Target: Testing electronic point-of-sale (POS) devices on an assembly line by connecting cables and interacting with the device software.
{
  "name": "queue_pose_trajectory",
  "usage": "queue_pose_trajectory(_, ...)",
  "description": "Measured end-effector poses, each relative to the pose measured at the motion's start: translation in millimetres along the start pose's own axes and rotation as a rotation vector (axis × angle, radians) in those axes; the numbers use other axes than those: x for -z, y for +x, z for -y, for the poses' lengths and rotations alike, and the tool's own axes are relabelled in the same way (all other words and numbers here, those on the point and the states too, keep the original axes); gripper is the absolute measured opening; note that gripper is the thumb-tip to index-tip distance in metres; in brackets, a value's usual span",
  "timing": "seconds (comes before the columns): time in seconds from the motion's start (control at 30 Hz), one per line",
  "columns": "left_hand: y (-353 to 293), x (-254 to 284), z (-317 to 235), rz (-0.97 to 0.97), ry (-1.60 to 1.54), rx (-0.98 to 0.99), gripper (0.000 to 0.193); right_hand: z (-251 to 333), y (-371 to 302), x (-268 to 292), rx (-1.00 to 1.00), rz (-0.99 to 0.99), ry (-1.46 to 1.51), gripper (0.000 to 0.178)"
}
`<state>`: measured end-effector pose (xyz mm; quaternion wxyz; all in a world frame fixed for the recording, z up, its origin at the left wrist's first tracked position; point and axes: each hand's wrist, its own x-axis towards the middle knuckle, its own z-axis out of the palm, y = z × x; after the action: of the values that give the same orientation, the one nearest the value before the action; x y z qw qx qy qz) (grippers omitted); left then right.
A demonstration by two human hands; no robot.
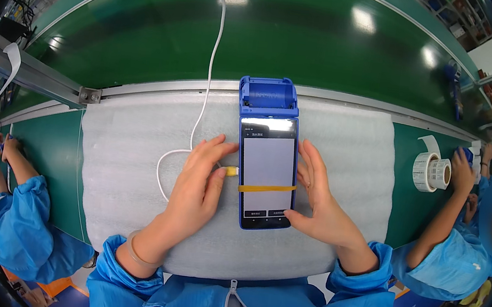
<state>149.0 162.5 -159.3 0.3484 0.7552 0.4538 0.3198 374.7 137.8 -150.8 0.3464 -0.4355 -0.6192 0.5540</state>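
Note:
A blue handheld payment terminal lies on the foam mat, its screen lit and the printer bay at its top uncovered. A yellow rubber band runs across the screen. The yellow plug of a white cable meets the terminal's left side. My left hand is closed around that plug, thumb and fingers next to the terminal's edge. On the other side, my right hand has its fingers stretched along the right edge and its thumb at the screen's lower right corner.
White foam mat covers the bench before me. The white cable comes down from above. Label rolls stand at right near a co-worker's hand; another co-worker works at left. A metal rail borders the green surface behind.

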Motion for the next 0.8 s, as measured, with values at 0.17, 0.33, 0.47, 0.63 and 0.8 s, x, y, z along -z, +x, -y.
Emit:
queue_pose_trajectory(0.17,-0.8,2.4,-0.2,-0.005,-0.026,-0.001,0.037,5.2,0.7,0.4,-0.028,0.017,-0.051,0.1)
queue_pose_trajectory(0.33,-2.3,1.6,-2.6,-0.011,0.004,0.009,0.04,4.1,-0.1,-1.2,-0.035,0.014,-0.082,0.102)
queue_pose_trajectory(0.47,-2.2,2.3,-3.1,-0.005,0.062,-0.009,0.042,1.0,-2.0,-0.8,-0.005,-0.008,-0.12,0.102)
queue_pose_trajectory(0.63,-3.6,2.0,-2.9,-0.004,0.02,0.014,0.04,0.9,-0.6,5.0,-0.008,-0.036,0.104,0.091)
queue_pose_trajectory(0.8,-3.7,0.5,-2.3,0.002,-0.002,0.018,0.039,-3.4,-1.5,1.3,0.037,-0.071,0.162,0.089)
